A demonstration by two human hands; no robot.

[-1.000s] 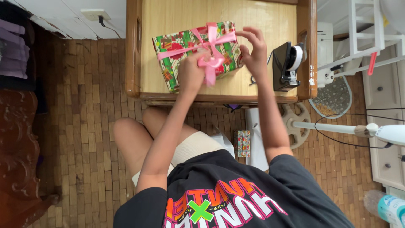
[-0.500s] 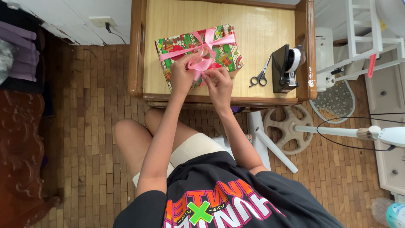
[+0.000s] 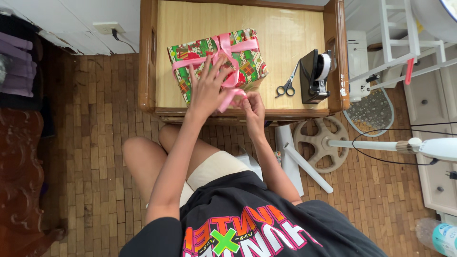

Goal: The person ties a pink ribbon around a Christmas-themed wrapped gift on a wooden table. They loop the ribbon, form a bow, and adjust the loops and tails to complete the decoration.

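L hand (image 3: 205,90) fingers spread flat on gift box (image 3: 215,63), R hand (image 3: 254,105) pinching pink ribbon (image 3: 233,94)

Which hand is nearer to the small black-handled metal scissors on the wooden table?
The right hand is nearer: it pinches the pink ribbon just left of the scissors. The left hand lies farther left, flat on the wrapped gift box.

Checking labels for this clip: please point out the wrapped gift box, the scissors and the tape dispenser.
wrapped gift box (image 3: 247,59): head view, on its patterned top face, right of the ribbon.
scissors (image 3: 284,88): head view, on the handle loops.
tape dispenser (image 3: 309,78): head view, on its black body.
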